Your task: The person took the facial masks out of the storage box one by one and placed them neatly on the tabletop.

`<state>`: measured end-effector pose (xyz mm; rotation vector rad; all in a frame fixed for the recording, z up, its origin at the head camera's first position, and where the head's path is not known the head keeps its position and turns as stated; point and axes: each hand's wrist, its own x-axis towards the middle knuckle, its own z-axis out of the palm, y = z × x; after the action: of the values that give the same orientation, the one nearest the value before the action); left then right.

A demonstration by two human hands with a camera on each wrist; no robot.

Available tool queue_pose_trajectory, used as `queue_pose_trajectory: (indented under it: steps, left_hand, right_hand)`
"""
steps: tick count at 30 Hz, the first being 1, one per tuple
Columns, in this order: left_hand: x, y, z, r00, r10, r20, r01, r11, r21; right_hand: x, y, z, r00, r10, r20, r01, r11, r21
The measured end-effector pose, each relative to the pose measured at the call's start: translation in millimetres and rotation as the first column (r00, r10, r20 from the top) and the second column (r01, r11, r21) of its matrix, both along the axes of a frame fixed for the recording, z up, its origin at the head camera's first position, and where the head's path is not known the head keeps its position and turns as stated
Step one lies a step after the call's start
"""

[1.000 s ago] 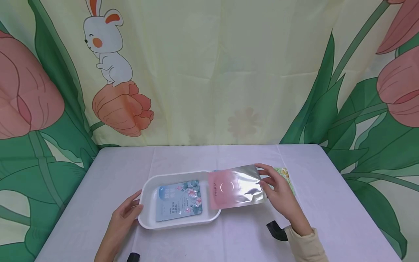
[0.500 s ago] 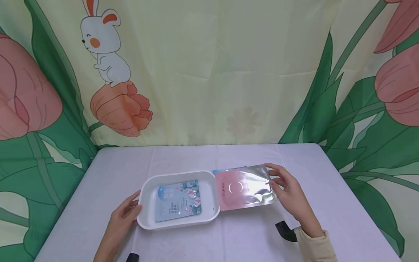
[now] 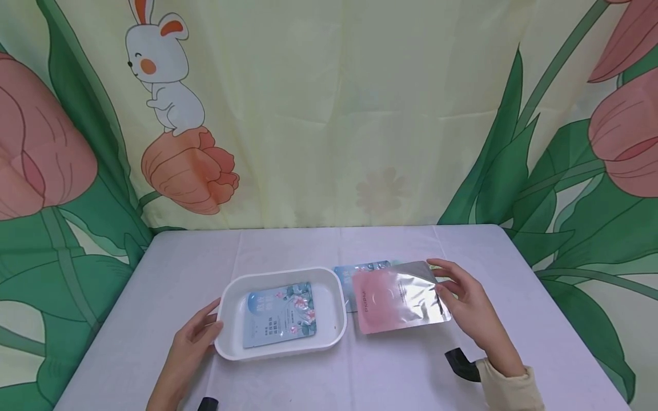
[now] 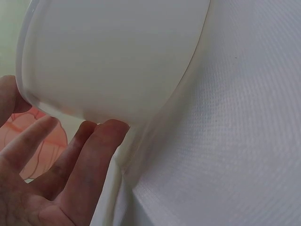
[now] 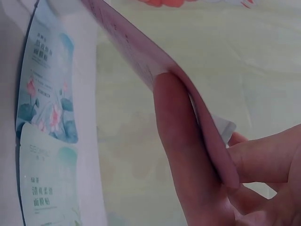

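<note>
A white plastic tray (image 3: 334, 322) stands on the table, a blue floral face mask packet (image 3: 280, 315) lying flat inside. At the tray's left end, my left hand (image 3: 192, 337) holds the rim; the left wrist view has its fingertips against the outer wall (image 4: 103, 61). My right hand (image 3: 465, 302) pinches a pink and silver face mask packet (image 3: 396, 299) by its right edge, thumb and fingers on opposite faces. That packet is raised and tilted to the right of the tray. Behind it, a second blue packet (image 3: 346, 283) is partly covered.
In the right wrist view, a pale green packet (image 5: 49, 183) lies next to the blue packet (image 5: 47, 84) on the table. White cloth (image 3: 288, 385) covers the table. A curtain (image 3: 329, 114) printed with tulips and a rabbit hangs behind its far edge.
My right hand has moved to the right with the pink packet, from over the tray's right end to beside it, uncovering more of the blue packet behind. My left hand stays at the tray.
</note>
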<state>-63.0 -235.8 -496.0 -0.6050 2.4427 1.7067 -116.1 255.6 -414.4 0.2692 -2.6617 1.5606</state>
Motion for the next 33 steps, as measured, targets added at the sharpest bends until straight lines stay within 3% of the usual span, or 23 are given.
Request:
queue_pose_trajectory:
  steps: [14,33]
  left_hand:
    - [-0.4,-0.5,-2.0,1.0,0.006,-0.016,-0.006,1.0,0.005]
    - [-0.3,1.6,-0.2,1.0,0.011,0.003,-0.011,1.0,-0.006]
  right_hand:
    - [0.1,2.4,-14.7,0.998,0.041,0.057,-0.041,0.999,-0.003]
    - [-1.2,-3.1,-40.0,0.971,0.054,0.233,-0.055,0.998,-0.003]
